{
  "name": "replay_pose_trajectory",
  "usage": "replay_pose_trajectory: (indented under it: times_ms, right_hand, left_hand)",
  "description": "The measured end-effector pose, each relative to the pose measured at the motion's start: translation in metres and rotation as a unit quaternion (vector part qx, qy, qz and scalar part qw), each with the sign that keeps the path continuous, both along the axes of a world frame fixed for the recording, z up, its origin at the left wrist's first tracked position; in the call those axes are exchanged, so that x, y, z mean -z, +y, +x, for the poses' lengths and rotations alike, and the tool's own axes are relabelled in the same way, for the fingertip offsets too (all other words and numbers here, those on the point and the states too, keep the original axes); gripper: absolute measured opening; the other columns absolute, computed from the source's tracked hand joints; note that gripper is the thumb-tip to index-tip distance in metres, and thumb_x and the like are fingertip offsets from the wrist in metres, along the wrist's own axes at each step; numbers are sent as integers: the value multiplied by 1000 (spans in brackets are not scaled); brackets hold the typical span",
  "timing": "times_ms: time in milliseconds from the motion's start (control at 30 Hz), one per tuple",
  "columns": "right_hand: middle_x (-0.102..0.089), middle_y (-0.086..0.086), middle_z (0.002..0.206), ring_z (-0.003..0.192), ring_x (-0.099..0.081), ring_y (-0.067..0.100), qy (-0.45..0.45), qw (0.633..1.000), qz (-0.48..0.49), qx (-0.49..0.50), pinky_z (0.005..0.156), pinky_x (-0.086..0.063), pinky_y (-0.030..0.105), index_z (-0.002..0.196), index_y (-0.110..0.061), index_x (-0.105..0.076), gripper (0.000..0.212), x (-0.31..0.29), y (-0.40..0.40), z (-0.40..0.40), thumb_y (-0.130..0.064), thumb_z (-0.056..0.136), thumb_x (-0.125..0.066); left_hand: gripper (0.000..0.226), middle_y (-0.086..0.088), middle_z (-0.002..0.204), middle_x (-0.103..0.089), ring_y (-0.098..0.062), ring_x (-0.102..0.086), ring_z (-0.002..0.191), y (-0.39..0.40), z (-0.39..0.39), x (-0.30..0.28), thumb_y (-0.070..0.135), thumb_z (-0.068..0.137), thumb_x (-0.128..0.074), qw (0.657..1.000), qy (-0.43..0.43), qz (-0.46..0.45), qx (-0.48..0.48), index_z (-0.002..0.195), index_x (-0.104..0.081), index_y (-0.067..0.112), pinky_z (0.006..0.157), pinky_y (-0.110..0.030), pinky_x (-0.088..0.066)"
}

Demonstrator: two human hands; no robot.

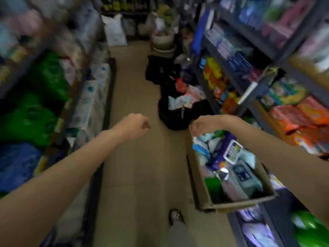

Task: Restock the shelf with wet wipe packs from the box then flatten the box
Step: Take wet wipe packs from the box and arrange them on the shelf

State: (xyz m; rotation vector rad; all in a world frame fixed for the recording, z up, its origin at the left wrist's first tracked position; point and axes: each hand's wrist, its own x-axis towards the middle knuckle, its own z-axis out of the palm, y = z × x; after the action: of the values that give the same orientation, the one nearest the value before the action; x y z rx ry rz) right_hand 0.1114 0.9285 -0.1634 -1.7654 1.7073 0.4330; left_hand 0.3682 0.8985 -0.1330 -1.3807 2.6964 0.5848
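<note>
1. At 4 o'clock by rt shelf (277, 56): cardboard box (236, 202), wipe packs (247, 182) piled inside.
2. L hand (137, 125): curled to fist, held nothing, over floor (142, 175).
3. R hand (201, 126): above box's far end, fingers curled; blurred, grip unclear.

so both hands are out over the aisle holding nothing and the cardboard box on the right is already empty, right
Not quite. The head view shows the cardboard box on the right is not empty: packs still fill it. The rest stands: the left hand and right hand are out over the aisle, holding nothing.
</note>
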Motion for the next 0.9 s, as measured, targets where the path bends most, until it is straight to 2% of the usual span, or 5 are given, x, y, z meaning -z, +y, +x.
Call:
replay_pose_trajectory:
  times_ms: [167, 300, 433, 700, 900]
  right_hand:
    - [-63, 23, 98, 89, -57, 24, 15, 995, 32, 96, 63, -38, 24, 106, 7, -63, 26, 70, 62, -106, -10, 87, -58]
    - [-55, 15, 125, 121, -49, 29, 68, 995, 36, 70, 95, -39, 33, 120, -5, -55, 34, 138, 86, -170, -14, 88, -55]
    - [-43, 12, 135, 128, -38, 29, 108, 994, -18, -1, 104, -32, 35, 129, -8, -45, 42, 179, 86, -207, -9, 88, -49]
    - [-39, 16, 135, 127, -35, 31, -68, 993, -64, 67, 99, -37, 38, 135, -2, -33, 59, 242, 19, -184, -18, 85, -62]
    - [-36, 12, 138, 127, -36, 29, 3, 991, -105, 79, 106, -30, 39, 140, -6, -21, 86, 316, -29, -135, -29, 75, -72]
  left_hand:
    - [29, -7, 120, -64, -23, -59, 112, 2, -113, 64, 17, 91, -51, 992, -44, 74, 91, 118, -62, 13, 93, -30, -44]
    - [31, -9, 124, -61, -25, -57, 114, -3, -183, 118, 18, 93, -46, 983, -94, 121, 100, 120, -61, 12, 92, -30, -41]
    - [32, -13, 126, -60, -29, -57, 114, -2, -231, 166, 15, 92, -45, 981, -102, 154, 63, 119, -61, 7, 98, -36, -42]
    - [30, -14, 120, -62, -29, -59, 109, -10, -263, 228, 6, 93, -42, 974, -50, 204, -83, 116, -60, 2, 88, -29, -42]
    - [31, -15, 112, -65, -31, -61, 103, -27, -243, 260, 0, 86, -48, 959, 31, 213, -183, 115, -58, 3, 83, -30, -47]
